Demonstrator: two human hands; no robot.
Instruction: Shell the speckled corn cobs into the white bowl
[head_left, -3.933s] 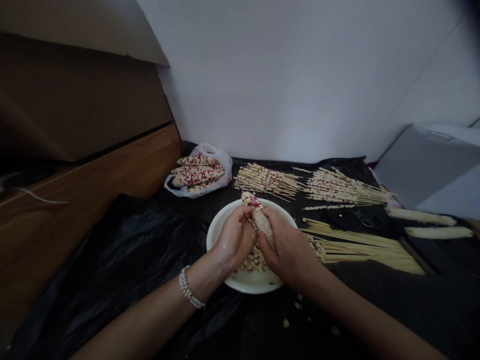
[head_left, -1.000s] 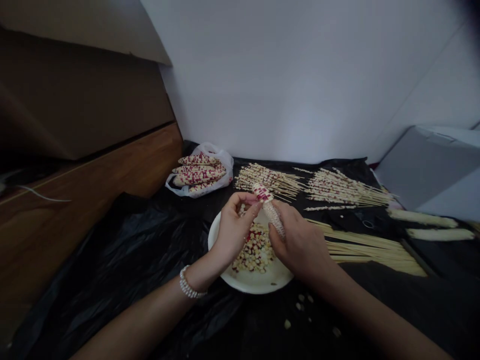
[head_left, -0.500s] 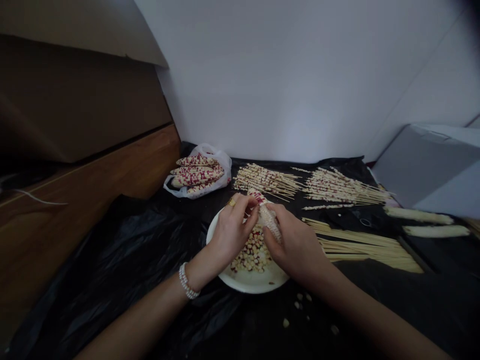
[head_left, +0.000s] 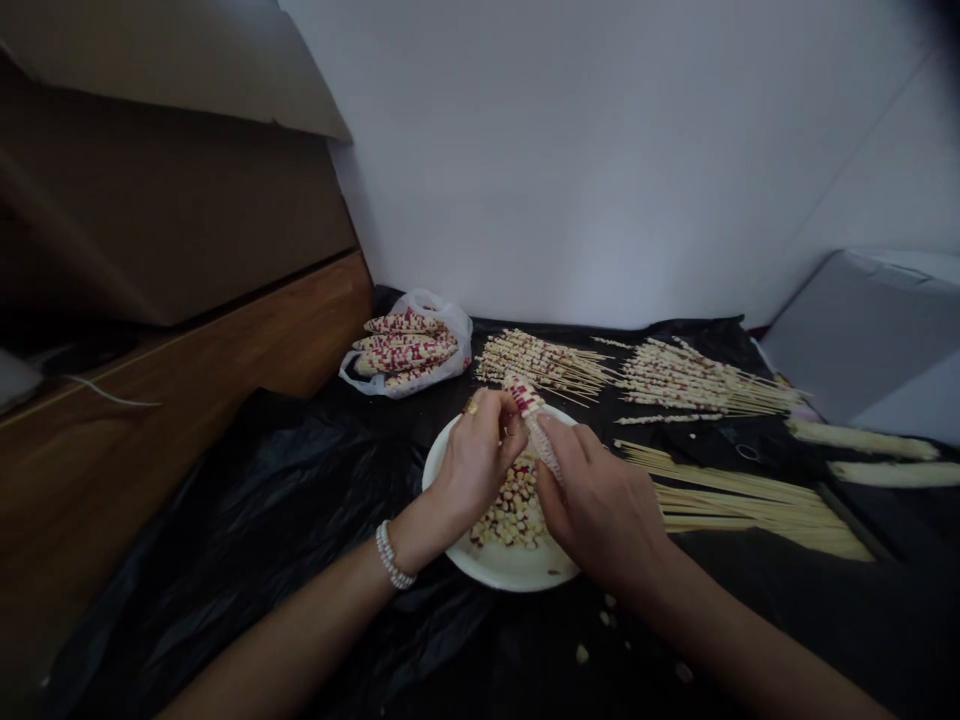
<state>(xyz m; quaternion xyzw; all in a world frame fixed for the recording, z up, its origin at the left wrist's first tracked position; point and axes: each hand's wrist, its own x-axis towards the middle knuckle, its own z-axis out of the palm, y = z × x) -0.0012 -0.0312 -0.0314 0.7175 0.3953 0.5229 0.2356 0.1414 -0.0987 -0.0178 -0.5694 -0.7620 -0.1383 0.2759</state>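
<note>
A partly stripped ear of corn [head_left: 523,394] is held slanted over a white bowl [head_left: 480,578]. Red and pale kernels cover its upper end, while the lower part shows bare cob. My right hand [head_left: 596,490] wraps round that bare part. On the ear's left side, my left hand [head_left: 476,450] has thumb and fingers pinched together near the kernels; whatever lies between the fingertips is hidden. Loose corn kernels [head_left: 514,505] lie in the bowl beneath both hands.
Behind the bowl are a plastic bag of corn ears [head_left: 409,350] and two piles of kernel-threaded skewers [head_left: 544,360]. Bare sticks [head_left: 757,505] and stripped cobs [head_left: 892,472] lie to the right. Stray kernels dot the black plastic sheet [head_left: 300,520]. A wooden panel [head_left: 300,335] borders the left.
My left fingers have drawn closer together beside the ear, and my right hand has turned slightly over the cob. The whole view has shifted a little, with things appearing further right.
</note>
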